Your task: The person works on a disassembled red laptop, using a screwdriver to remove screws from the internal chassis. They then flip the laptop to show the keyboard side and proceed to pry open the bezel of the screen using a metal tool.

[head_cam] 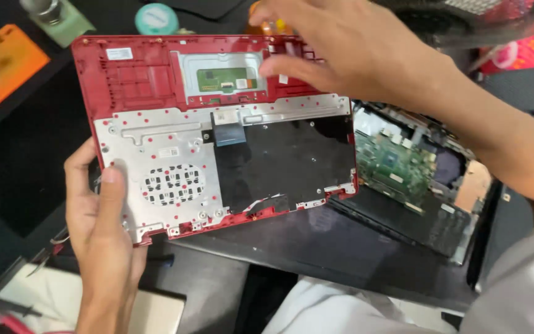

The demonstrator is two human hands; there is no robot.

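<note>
Holding a red laptop top cover (156, 80) underside-up over the dark bench (217, 278).

I had my left hand (100, 229) gripping the cover's near-left edge, thumb pressed flat on the silver metal backing plate (156, 154), the other fingers hidden beneath. My right hand (347, 46) hovered at the far-right edge, fingers loosely spread and curled, fingertips touching the red frame beside the green touchpad board (227, 78). Just right of the cover lay the opened laptop base (415, 179) with its green circuit board showing.
</note>
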